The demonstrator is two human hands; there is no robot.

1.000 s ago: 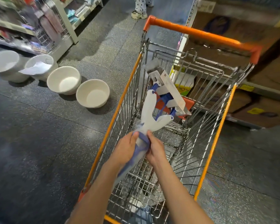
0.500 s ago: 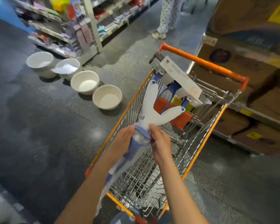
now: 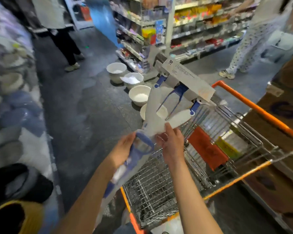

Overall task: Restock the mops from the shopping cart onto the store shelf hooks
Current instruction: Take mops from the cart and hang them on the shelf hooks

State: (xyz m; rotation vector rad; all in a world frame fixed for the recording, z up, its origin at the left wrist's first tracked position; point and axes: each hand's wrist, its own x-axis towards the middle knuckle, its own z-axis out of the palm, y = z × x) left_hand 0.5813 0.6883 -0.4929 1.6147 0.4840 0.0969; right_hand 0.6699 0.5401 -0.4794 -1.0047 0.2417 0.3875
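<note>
Nearest, both forearms reach out over the front corner of the shopping cart (image 3: pixel 161 188). The left hand (image 3: pixel 123 150) is wrapped round the mop (image 3: pixel 155 119) at its blue collar, fingers curled on the far side of the shaft. Just beside it, to its right, the right hand (image 3: pixel 172 146) grips the white forked neck, thumb laid up along the plastic. The mop hangs clear above the cart's left edge, its shaft slanting down and back under the left forearm, its grey head bar (image 3: pixel 184 78) up and beyond both hands, tilted.

Below and to the right of the right hand, inside the wire basket, an orange flap (image 3: pixel 208 149) stands upright. Further right, the orange cart handle (image 3: pixel 257 108) runs along the far end.

Beyond the left hand, white basins (image 3: pixel 139 95) sit in a row on the dark floor. Past them rise stocked store shelves (image 3: pixel 189 27), blurred. A person in dark trousers (image 3: pixel 66 43) stands far left; another in spotted trousers (image 3: pixel 243 48) far right.
</note>
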